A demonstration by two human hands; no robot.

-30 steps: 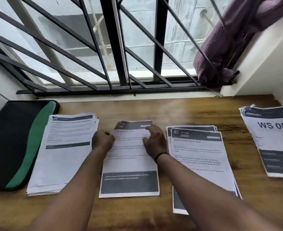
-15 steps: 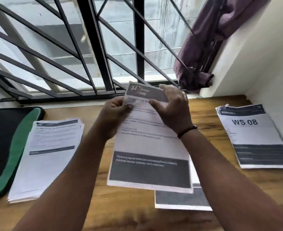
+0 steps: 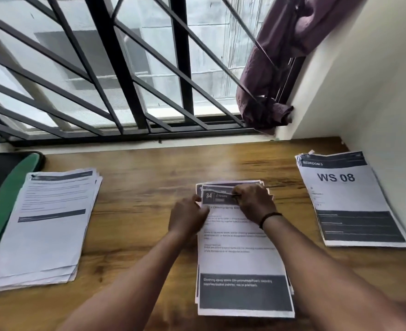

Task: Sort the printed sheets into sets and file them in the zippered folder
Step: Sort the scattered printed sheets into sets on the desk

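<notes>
A printed sheet numbered 34 (image 3: 240,259) lies on top of the middle stack (image 3: 221,184) on the wooden table (image 3: 149,177). My left hand (image 3: 187,218) pinches the sheet's upper left edge. At its top edge my right hand (image 3: 254,201) holds it with curled fingers. A second stack of sheets (image 3: 46,225) lies to the left. A third stack headed "WS 08" (image 3: 347,199) lies at the right. The black and green zippered folder (image 3: 3,187) lies flat at the far left, partly cut off by the frame.
A barred window grille (image 3: 125,80) runs along the back of the table. A purple cloth (image 3: 276,68) hangs at the window's right end. A white wall (image 3: 376,91) closes the right side, close to the WS 08 stack.
Both hands lifted the sheet from the table's middle, carried it to the right and laid it down on the stack that lay to its right.
</notes>
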